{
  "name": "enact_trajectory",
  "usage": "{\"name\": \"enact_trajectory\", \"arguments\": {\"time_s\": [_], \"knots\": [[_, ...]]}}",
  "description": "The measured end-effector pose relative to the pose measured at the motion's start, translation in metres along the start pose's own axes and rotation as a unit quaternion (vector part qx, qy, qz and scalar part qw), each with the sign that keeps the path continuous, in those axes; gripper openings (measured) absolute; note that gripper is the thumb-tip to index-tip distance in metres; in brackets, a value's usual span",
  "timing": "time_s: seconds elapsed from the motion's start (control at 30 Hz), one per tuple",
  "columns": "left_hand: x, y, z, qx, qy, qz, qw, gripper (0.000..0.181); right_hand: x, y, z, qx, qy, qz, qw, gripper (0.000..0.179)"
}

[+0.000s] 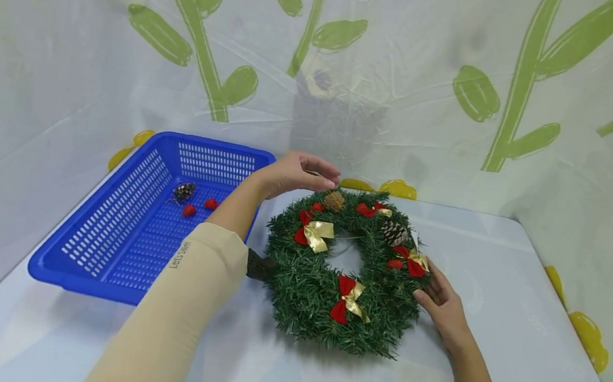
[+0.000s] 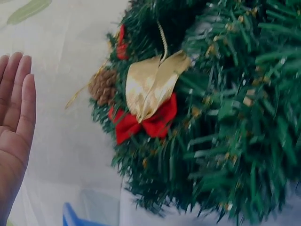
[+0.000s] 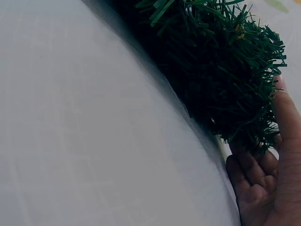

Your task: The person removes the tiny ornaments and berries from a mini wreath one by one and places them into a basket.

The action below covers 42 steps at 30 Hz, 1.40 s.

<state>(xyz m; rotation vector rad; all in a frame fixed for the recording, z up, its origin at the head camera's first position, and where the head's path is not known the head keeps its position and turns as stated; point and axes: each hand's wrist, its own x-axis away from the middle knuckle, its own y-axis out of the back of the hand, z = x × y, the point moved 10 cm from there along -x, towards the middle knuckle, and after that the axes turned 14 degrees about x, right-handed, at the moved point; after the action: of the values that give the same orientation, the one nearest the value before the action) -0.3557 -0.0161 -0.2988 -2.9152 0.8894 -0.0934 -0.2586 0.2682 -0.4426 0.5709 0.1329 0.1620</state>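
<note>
A green wreath (image 1: 290,297) lies on the table, trimmed with several red-and-gold bows (image 1: 348,300), red balls and pine cones. My left hand (image 1: 298,176) hovers at its far left edge, fingers extended and nothing in them. Close below it on the wreath sits a brown pine cone (image 1: 334,201), with a gold loop (image 2: 75,100) sticking out in the left wrist view. My right hand (image 1: 446,311) grips the wreath's right edge. Its thumb (image 3: 286,113) lies against the greenery and the other fingers curl in underneath, their tips partly hidden.
To the left stands a blue plastic basket (image 1: 41,273) with perforated walls. In it lie a frosted pine cone (image 1: 184,191) and two small red balls (image 1: 189,210). Behind the white table (image 1: 489,245) hangs a plant-printed sheet (image 1: 392,98).
</note>
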Motion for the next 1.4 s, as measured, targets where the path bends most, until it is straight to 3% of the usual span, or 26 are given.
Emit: {"name": "enact_trajectory", "arguments": {"time_s": [0.33,0.57,0.83,1.1,1.4], "knots": [[-0.013,-0.037,0.016,-0.001,-0.006,0.048,0.9988,0.039,0.000,0.000,0.001,0.003,-0.004,0.000,1.0000,0.069],[-0.022,-0.056,0.029,-0.014,-0.003,0.039,0.9992,0.040,0.000,0.000,0.000,0.002,-0.001,0.000,1.0000,0.069],[-0.030,-0.078,0.043,-0.007,-0.009,0.052,0.9986,0.041,-0.001,0.000,0.000,0.004,0.002,0.001,1.0000,0.070],[-0.035,-0.094,0.060,-0.038,0.024,0.041,0.9981,0.038,-0.002,0.000,0.000,0.003,0.006,0.000,1.0000,0.069],[-0.039,-0.117,0.077,-0.061,0.024,0.054,0.9964,0.037,-0.002,-0.001,-0.002,0.005,0.000,-0.003,1.0000,0.069]]}}
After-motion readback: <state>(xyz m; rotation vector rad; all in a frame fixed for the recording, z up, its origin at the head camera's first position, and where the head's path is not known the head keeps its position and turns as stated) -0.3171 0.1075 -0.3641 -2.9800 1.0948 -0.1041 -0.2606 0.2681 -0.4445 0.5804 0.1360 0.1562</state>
